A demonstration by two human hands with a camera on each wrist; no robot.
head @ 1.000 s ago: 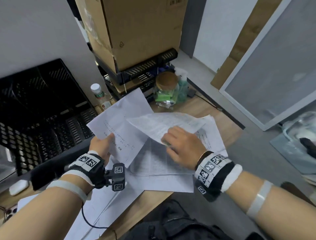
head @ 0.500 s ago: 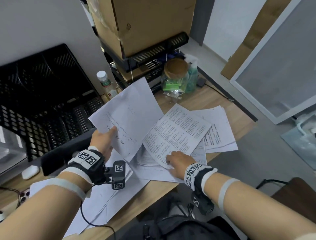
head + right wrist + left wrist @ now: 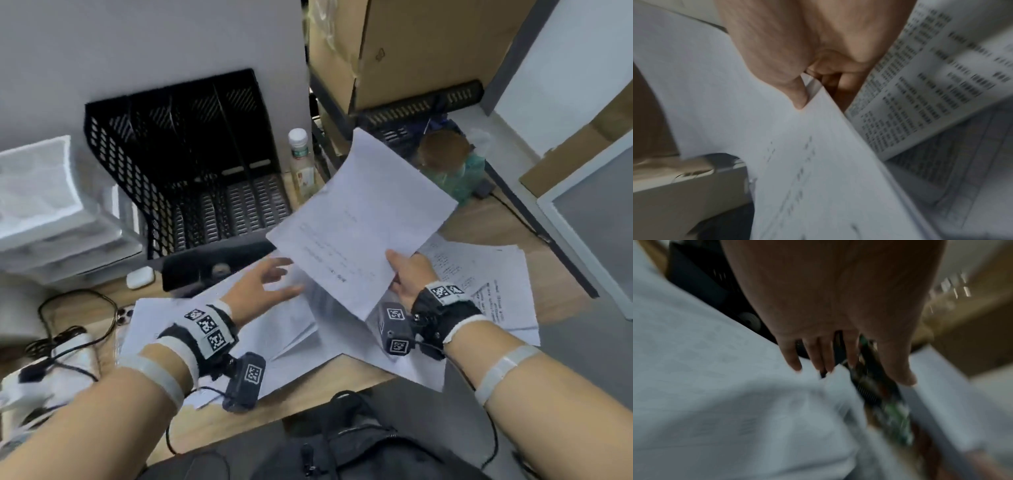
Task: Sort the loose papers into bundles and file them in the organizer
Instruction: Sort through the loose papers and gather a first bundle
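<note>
My right hand (image 3: 394,267) holds a lightly printed white sheet (image 3: 359,226) raised over the desk, gripping its lower right edge. In the right wrist view the thumb (image 3: 799,97) pinches that sheet (image 3: 818,162) from above, with the other fingers curled under it. My left hand (image 3: 291,274) hovers with straight, spread fingers (image 3: 793,360) over the loose papers (image 3: 222,325) at the desk's front, holding nothing. More densely printed papers (image 3: 479,274) lie to the right. The black mesh organizer (image 3: 191,164) stands at the back left with its slots dark inside.
A small bottle (image 3: 299,161) and a cork-lidded jar (image 3: 445,154) stand behind the raised sheet, under cardboard boxes (image 3: 411,51). White drawers (image 3: 51,205), an earbud case (image 3: 140,277), a phone (image 3: 126,315) and cables sit at left. A black bag (image 3: 342,445) lies below the desk edge.
The white sheet has passed from my left hand to my right. The right hand left the printed pages on the desk. The left hand now reaches out empty.
</note>
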